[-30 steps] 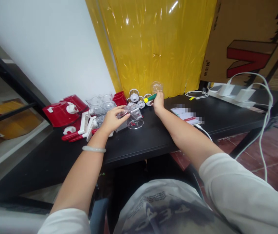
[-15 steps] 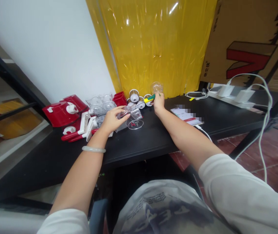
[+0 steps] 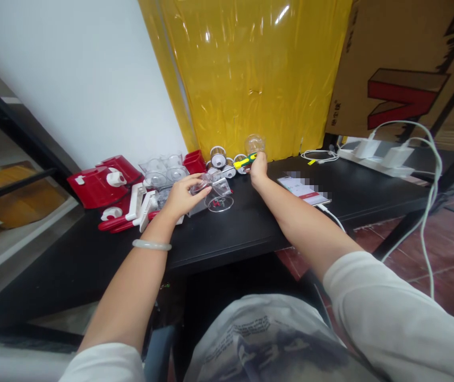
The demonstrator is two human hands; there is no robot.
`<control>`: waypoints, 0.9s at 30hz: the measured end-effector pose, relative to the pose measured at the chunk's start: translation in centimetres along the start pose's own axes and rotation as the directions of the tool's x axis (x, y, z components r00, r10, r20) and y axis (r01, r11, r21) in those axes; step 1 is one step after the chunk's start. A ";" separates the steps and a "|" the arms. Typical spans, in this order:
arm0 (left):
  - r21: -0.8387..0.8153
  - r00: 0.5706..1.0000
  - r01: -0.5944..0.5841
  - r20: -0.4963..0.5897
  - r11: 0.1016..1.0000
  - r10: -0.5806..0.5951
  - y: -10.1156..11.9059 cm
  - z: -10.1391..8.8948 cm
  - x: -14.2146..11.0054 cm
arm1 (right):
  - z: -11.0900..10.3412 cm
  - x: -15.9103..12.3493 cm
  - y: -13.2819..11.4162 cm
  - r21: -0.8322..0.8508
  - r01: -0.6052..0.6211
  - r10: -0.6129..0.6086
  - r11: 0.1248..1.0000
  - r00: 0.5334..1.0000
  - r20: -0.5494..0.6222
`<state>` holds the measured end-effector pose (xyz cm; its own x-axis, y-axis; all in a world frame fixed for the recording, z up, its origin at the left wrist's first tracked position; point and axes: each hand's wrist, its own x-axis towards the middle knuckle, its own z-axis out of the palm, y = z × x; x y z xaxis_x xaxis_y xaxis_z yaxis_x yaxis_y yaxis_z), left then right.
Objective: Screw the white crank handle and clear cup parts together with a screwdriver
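Note:
My left hand [image 3: 189, 195] is closed around a clear plastic part [image 3: 219, 185] lying tilted above the black table. In my right hand [image 3: 258, 168] is a screwdriver [image 3: 246, 160] with a yellow and green handle. Its thin shaft points left, toward the clear part; whether the tip touches it I cannot tell. Under the clear part is a round transparent rim [image 3: 221, 203] with small red bits showing through. Just behind my right hand stands a clear rounded piece [image 3: 255, 143]. Several silver-and-white cylinders [image 3: 217, 156] sit beyond the screwdriver.
Red housings [image 3: 99, 185] with white knobs and red-and-white handles [image 3: 135, 209] crowd the table's left, beside stacked clear cups [image 3: 163, 168] and a red container [image 3: 194, 161]. A phone [image 3: 304, 188] on a cable lies right. Farther right are a power strip [image 3: 376, 162] and a cardboard box [image 3: 402, 69].
The screwdriver's handle has turned slightly in my right hand, showing more yellow. My left hand stays on the clear part. The whole view has shifted very slightly.

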<state>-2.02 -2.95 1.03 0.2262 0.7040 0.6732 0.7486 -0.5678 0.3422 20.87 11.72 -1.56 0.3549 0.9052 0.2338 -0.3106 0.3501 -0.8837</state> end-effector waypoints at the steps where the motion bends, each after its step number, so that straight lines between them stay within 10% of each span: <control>1: 0.002 1.000 0.000 -0.001 1.000 0.000 0.0 0.0 0.0 | 0.1 -0.3 -0.4 0.016 -0.052 0.053 0.998 0.998 -0.042; 27: 0.010 1.000 0.013 0.018 1.000 -0.013 0.0 -0.1 -0.1 | 0.3 -1.3 -0.9 0.013 -0.079 0.080 0.997 0.994 -0.071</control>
<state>-2.13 -3.04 1.05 0.2275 0.7187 0.6570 0.7579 -0.5543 0.3439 20.46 10.34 -0.96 0.3908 0.9108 0.1334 -0.3489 0.2806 -0.8942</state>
